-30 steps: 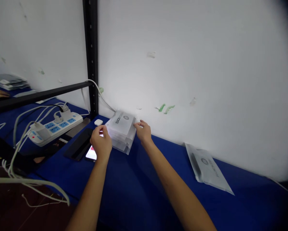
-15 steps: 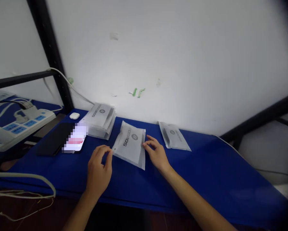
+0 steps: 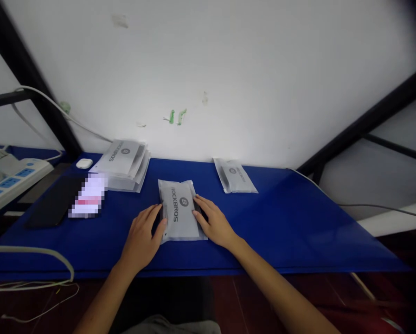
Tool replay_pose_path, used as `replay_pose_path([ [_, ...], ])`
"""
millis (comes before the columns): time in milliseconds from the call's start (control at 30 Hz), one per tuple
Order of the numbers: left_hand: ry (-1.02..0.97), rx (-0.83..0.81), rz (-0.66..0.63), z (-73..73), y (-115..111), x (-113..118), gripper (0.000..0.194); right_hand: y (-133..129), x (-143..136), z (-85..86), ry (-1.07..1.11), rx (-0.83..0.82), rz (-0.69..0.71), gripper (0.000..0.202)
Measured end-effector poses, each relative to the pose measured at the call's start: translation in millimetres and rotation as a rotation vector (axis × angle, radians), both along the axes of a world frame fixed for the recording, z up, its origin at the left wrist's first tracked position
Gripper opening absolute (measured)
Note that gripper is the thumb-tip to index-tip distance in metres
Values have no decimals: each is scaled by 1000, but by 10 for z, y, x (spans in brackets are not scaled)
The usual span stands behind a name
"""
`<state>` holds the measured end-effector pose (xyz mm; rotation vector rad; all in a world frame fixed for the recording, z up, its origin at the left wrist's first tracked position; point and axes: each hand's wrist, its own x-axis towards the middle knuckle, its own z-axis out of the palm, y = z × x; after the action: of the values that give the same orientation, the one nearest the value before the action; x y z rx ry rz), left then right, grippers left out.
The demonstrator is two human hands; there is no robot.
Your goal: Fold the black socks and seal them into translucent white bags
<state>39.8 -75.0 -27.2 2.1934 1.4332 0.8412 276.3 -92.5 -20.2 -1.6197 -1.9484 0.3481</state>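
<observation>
A frosted plastic zip bag (image 3: 183,218) printed ROCKBROS lies on the blue tabletop, its lettering running down its length. My left hand (image 3: 143,236) holds the bag's left edge, thumb near the lower corner and fingers higher up. On the opposite edge, my right hand (image 3: 214,222) has its thumb and fingers against the bag, with a gap between thumb and forefinger. The undersides of the fingers are hidden. Something dark shows through the bag's right side. Another such bag, the single one (image 3: 235,176), lies behind to the right. A stack of bags (image 3: 124,160) is at the back left.
Left of the hands lie a phone (image 3: 87,197) with a blurred lit screen, a black flat object (image 3: 51,204) and a white earbud case (image 3: 84,163). A power strip (image 3: 16,181) is at far left. A white wall (image 3: 263,83) and black frame bars (image 3: 368,111) bound the table.
The bag between my hands has turned to lie straighter, closer to the table's front edge. Both hands now press against its sides; the right one was reaching at its edge before. The view has shifted right.
</observation>
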Motion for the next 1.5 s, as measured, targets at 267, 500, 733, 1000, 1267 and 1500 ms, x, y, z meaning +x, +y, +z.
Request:
replay_pose_path([
  [267,16,50,-42,8,-30,-22,45,15,0,-49,-33,24,4,46],
  [500,56,82,-51,-29,-36,-39,49,55,21,-41,-65,65,2,43],
  [733,79,149,-41,-15,152,-108,40,340,84,87,-127,132,37,42],
  [1000,178,389,-76,206,18,116,31,183,35,204,-267,72,31,28],
  [1267,283,246,-223,187,-19,209,46,-140,50,161,-179,165,113,27],
  [1500,344,262,-268,149,89,171,55,-204,110,105,-128,51,171,54],
])
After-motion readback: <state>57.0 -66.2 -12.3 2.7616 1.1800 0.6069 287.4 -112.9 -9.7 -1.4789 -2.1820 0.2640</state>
